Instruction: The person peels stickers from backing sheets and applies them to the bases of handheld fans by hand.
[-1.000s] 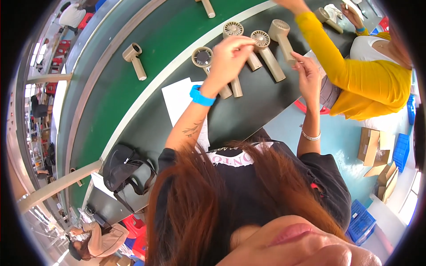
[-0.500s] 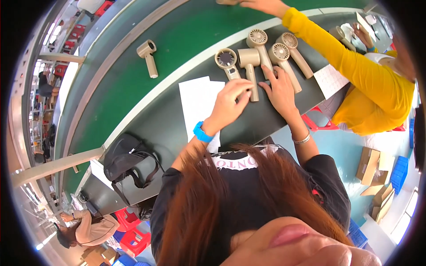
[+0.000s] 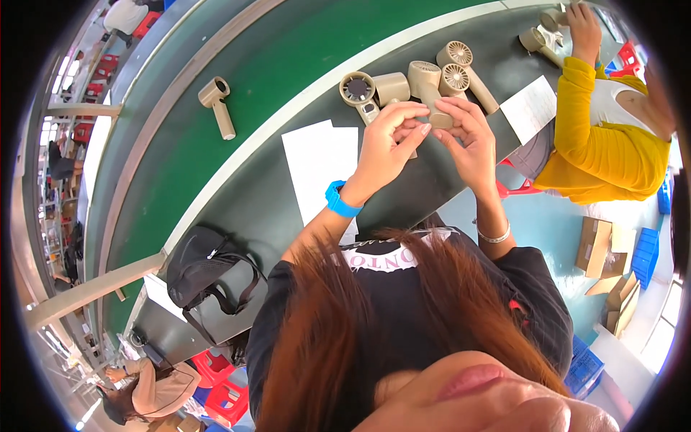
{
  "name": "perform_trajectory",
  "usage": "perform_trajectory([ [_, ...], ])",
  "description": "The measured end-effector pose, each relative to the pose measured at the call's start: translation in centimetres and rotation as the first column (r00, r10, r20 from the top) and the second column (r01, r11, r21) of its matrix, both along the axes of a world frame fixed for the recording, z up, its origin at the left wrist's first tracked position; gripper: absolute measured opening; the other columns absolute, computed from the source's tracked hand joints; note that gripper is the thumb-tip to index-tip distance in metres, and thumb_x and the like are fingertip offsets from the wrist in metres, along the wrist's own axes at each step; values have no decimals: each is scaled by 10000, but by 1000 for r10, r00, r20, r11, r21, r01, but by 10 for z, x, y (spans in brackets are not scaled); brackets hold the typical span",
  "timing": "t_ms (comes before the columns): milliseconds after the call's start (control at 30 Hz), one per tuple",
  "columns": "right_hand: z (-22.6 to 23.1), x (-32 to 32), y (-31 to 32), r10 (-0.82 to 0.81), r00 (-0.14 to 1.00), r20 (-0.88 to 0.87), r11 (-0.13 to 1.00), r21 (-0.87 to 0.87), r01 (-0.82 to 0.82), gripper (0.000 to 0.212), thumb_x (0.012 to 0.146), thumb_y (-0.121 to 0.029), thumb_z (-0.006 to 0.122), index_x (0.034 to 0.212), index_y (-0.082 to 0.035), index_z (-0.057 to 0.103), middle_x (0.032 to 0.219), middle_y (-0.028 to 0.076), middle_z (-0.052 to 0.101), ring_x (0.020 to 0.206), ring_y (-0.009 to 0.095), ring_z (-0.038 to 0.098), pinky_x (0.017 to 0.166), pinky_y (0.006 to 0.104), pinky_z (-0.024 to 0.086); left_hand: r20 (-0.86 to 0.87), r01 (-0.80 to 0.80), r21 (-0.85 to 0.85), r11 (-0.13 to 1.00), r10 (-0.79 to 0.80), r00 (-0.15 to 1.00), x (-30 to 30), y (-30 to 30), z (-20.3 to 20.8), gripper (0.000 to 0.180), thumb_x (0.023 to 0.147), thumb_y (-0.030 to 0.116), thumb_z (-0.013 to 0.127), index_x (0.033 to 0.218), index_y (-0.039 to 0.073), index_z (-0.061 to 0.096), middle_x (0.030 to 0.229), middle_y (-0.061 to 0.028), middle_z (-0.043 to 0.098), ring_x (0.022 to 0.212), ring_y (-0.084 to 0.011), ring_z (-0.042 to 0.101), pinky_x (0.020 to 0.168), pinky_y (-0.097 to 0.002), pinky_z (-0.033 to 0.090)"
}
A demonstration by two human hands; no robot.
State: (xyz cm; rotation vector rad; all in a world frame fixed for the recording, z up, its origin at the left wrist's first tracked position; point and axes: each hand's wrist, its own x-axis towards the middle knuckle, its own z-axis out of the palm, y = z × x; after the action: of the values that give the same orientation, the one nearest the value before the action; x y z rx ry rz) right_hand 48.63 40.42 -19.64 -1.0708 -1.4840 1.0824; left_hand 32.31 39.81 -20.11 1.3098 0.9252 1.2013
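Note:
My left hand (image 3: 389,150) and my right hand (image 3: 471,147) meet at the handle end of a beige handheld fan (image 3: 430,85). Their fingers are closed around that end, which points toward me, while the round slotted head is on the far side. Left of it are a fan with a dark round centre (image 3: 357,88) and a fan with its head turned sideways (image 3: 391,88), its handle partly hidden by my left hand. Just beyond my right hand are a fan with a spoked grille (image 3: 455,78) and another fan (image 3: 481,88).
White paper sheets (image 3: 317,155) and a black bag (image 3: 205,266) lie on the dark table to the left. A lone fan (image 3: 218,108) is on the green conveyor belt (image 3: 266,86). A co-worker in a yellow sleeve (image 3: 576,108) holds a fan at the right, beside a printed sheet (image 3: 530,108).
Both hands have come together on one fan, tilting its handle end toward me. The co-worker's arm has withdrawn from over the belt to the right. The belt fan has shifted left and slightly nearer.

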Motion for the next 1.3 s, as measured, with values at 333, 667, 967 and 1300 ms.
perform_trajectory([
  [333,-4,7,9,87,992,-89,996,-13,-88,260,905,-1,518,1150,12,604,1201,123,531,830,120,584,728,241,502,-29,-104,87,991,107,994,2,15,-2,125,812,0,659,916,-59,624,1003,-108,589,824,-163,653,717,-264,559],
  [667,-11,6,6,62,998,5,996,59,-62,250,909,9,502,1136,12,609,1221,125,528,923,140,577,745,251,509,-57,-11,52,999,14,998,-23,24,0,138,807,13,654,935,-37,643,967,-76,623,813,-134,652,690,-235,533],
  [967,-1,2,3,21,987,-160,1000,-11,-23,246,910,-5,511,1133,15,612,1203,125,548,876,139,591,727,248,505,-98,-47,55,997,53,994,-22,9,6,176,831,49,638,999,-1,644,1004,-72,609,799,-119,636,686,-228,518],
  [1300,4,-3,4,47,983,-176,999,-1,-48,239,912,-7,504,1123,20,614,1175,127,547,800,140,608,709,248,516,70,-45,-39,998,48,996,-3,16,7,138,843,14,634,963,-52,616,1040,-100,580,859,-172,636,743,-283,549],
])
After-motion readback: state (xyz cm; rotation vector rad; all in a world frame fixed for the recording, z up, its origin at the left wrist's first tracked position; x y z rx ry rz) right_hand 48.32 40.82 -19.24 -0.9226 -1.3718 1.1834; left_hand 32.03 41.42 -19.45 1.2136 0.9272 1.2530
